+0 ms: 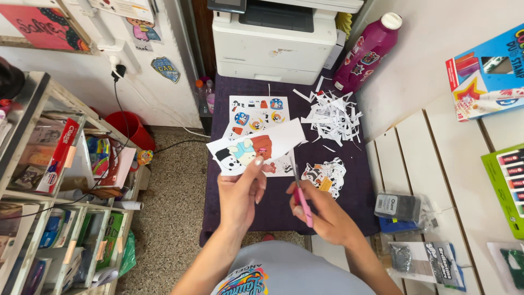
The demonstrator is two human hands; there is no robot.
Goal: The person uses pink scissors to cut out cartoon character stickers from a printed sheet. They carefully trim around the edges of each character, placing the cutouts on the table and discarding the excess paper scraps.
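- One cartoon sticker sheet (pixel 256 150), pinched in the left hand (pixel 240 194), is partly trimmed; right hand (pixel 322 213) grips pink scissors (pixel 302 202).
- Finished cutouts (pixel 325 175) at 2 o'clock, paper scraps (pixel 333 117) at 1.
- Another uncut sheet (pixel 257 112) at 12 on the table (pixel 355 191).

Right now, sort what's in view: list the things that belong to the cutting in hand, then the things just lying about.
In use:
- left hand holding the printed picture sheet
- right hand with pink scissors
- sticker sheet
- cut-out figures
- paper scraps

Lying about:
- white printer
- magenta bottle
- marker boxes
- red bucket
- shelf of supplies
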